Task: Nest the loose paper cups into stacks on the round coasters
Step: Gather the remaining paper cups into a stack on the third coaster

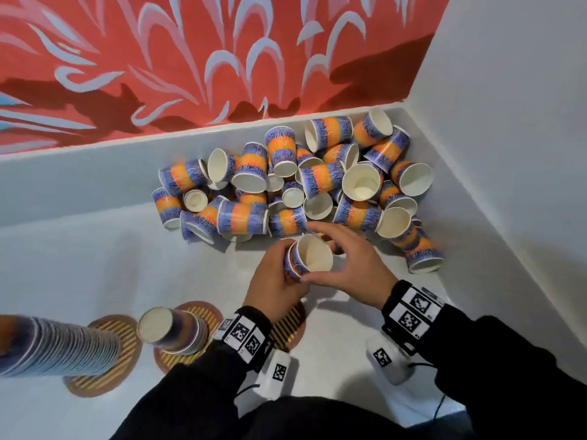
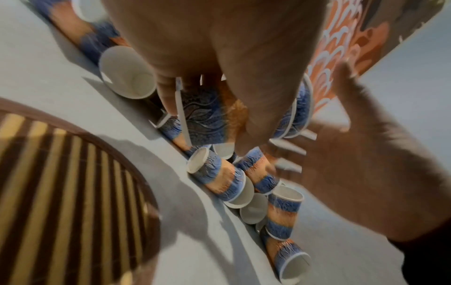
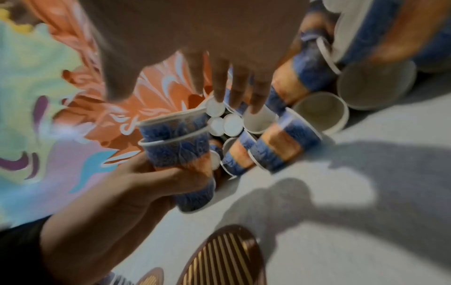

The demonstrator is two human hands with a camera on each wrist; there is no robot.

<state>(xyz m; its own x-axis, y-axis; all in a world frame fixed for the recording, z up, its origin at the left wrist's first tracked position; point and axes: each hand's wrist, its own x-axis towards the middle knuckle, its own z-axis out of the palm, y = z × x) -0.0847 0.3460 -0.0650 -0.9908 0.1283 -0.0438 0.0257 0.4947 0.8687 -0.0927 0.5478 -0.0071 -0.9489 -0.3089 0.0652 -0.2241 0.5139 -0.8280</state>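
My left hand [image 1: 276, 277] grips two nested blue-and-orange paper cups [image 1: 309, 257], mouth towards me, just in front of the pile of loose cups [image 1: 317, 185]. The two rims show in the right wrist view on the held cups [image 3: 178, 150], with the left hand [image 3: 146, 183] wrapped round the lower one. My right hand [image 1: 349, 265] hovers spread over the held cups, its fingers straight and holding nothing; its fingers [image 3: 219, 84] reach toward the pile. A tall stack [image 1: 57, 347] stands on the left coaster [image 1: 104, 376], a short stack [image 1: 173, 330] on the middle coaster [image 1: 178, 357].
A third striped coaster [image 1: 290, 325] lies bare, partly under my left wrist. The white surface [image 1: 95, 265] ends at a red patterned wall behind and a white wall [image 1: 508, 154] on the right, which hem in the pile in the corner.
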